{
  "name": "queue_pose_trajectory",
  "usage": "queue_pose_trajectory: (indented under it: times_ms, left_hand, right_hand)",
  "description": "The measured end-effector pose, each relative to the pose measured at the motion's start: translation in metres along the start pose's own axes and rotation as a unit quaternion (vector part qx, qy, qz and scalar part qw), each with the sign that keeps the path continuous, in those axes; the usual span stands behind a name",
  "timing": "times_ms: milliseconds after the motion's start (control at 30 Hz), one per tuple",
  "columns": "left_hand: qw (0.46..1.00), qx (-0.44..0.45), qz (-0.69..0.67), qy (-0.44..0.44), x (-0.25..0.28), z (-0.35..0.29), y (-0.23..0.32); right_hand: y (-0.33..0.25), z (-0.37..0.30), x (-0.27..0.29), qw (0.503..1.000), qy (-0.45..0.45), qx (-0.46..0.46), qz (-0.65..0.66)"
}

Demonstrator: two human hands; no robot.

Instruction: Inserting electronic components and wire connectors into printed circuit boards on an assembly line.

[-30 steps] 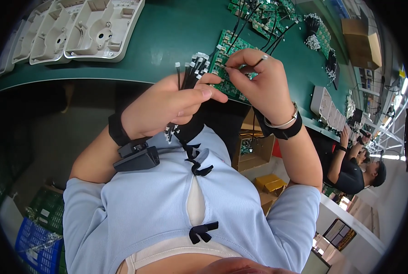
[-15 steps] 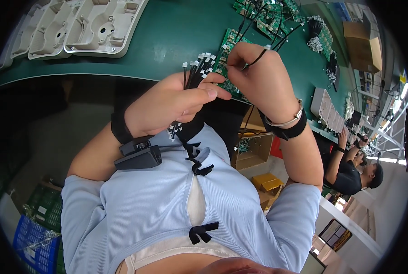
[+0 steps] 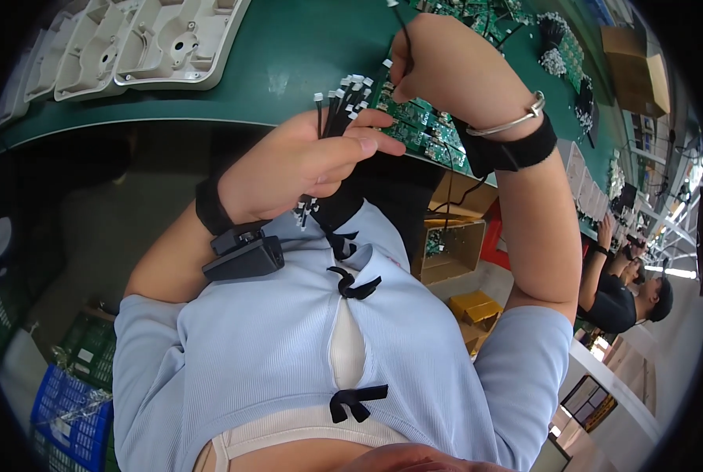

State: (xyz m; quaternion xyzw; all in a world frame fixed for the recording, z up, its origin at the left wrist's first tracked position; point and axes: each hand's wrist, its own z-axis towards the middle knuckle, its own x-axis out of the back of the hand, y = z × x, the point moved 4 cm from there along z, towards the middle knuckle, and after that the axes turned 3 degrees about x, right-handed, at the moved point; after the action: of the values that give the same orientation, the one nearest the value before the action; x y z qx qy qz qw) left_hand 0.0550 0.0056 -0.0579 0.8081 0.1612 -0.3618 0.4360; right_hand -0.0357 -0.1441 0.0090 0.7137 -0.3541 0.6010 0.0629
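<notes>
Left hand (image 3: 304, 161) gripping wire bundle (image 3: 337, 102), green bench (image 3: 288, 63)

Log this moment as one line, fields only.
left hand: grips bundle of black wires | right hand: pinches one black wire, raised above green circuit board | surface: green table

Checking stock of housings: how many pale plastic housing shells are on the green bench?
3 at least: one nearest, one left of it, another further left at the rim. More may be hidden beyond the picture's edge.

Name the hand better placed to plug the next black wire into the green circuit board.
Right hand: it pinches one thin black wire above the green circuit board; left hand grips the wire bundle.
</notes>
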Motion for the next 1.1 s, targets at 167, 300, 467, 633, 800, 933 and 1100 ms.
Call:
queue_pose_trajectory:
  times_ms: [167,300,467,633,800,933,1100]
  left_hand:
    - [1.0,0.003,0.012,0.0,-0.003,0.002,0.0]
    - [0.999,-0.02,0.004,0.042,-0.009,-0.004,-0.001]
    - [0.999,-0.017,0.045,0.02,-0.012,-0.005,-0.001]
    - [0.991,-0.023,0.132,0.027,-0.015,-0.014,-0.002]
    - [0.979,-0.016,0.197,0.038,-0.006,-0.031,0.001]
    - [0.986,-0.012,0.158,0.049,-0.002,-0.041,0.004]
    - [0.985,-0.055,0.135,0.093,0.002,-0.04,0.007]
  right_hand:
    - [-0.004,-0.025,0.013,0.992,0.036,0.004,-0.12]
    - [-0.021,-0.057,0.021,0.978,0.179,0.089,-0.053]
    - [-0.042,-0.068,0.012,0.906,0.285,0.306,-0.063]
    - [-0.038,-0.077,0.008,0.929,0.203,0.266,-0.157]
    - [-0.012,-0.091,0.031,0.904,0.258,0.204,-0.274]
    - [0.01,-0.097,0.035,0.919,0.338,0.122,-0.159]
    - [0.015,-0.09,-0.011,0.944,0.226,-0.018,0.24]
